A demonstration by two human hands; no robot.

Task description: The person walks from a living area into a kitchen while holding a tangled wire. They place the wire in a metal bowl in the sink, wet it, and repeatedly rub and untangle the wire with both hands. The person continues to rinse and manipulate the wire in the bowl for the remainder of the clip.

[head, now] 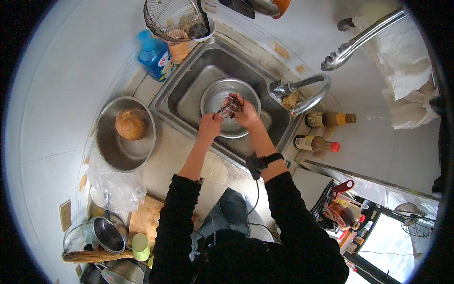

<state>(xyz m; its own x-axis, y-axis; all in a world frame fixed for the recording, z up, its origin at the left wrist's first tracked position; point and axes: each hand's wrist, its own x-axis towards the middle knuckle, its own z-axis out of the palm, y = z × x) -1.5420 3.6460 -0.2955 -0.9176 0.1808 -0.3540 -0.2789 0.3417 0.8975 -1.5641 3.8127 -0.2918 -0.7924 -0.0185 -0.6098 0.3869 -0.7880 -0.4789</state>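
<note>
My left hand (210, 125) is closed around one end of a dark, wiry, whisk-like object (232, 106). My right hand (247, 113), palm turned up, has its fingers curled about the wiry end. Part of the object is hidden by the fingers, so its exact kind is unclear. Both hands are over a round metal basin (230, 134), which stands inside the stainless steel sink (191, 80). To the right of the basin, a chrome faucet (321, 96) arches with its spout near the sink's rim.
A steel bowl (150, 142) on the left counter holds a round brown fruit or vegetable (131, 124). Behind it stand a blue detergent bottle (155, 58) and a wire strainer (170, 17). Two sauce bottles (330, 119) are right of the sink; metal tongs (361, 41) hang above.
</note>
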